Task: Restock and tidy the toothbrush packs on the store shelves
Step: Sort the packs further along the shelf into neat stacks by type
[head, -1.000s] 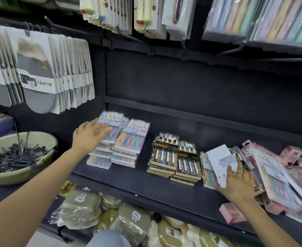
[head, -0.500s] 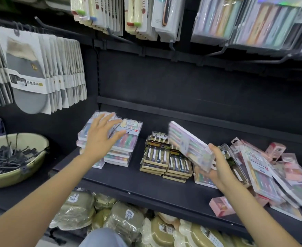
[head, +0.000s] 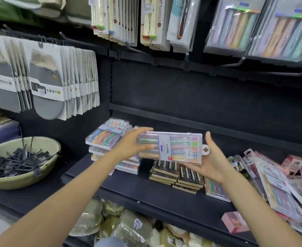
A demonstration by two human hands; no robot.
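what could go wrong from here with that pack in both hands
The clear toothbrush pack is in the air between the left hand and the right hand, held mostly by its ends; a loose grip could drop it onto the brown-boxed stacks below.

Set on the pastel stacks at the left, it might land askew, since their layers already sit offset.

The heap of pink packs leans at the shelf's right end; a brush from the right forearm could make it slide.
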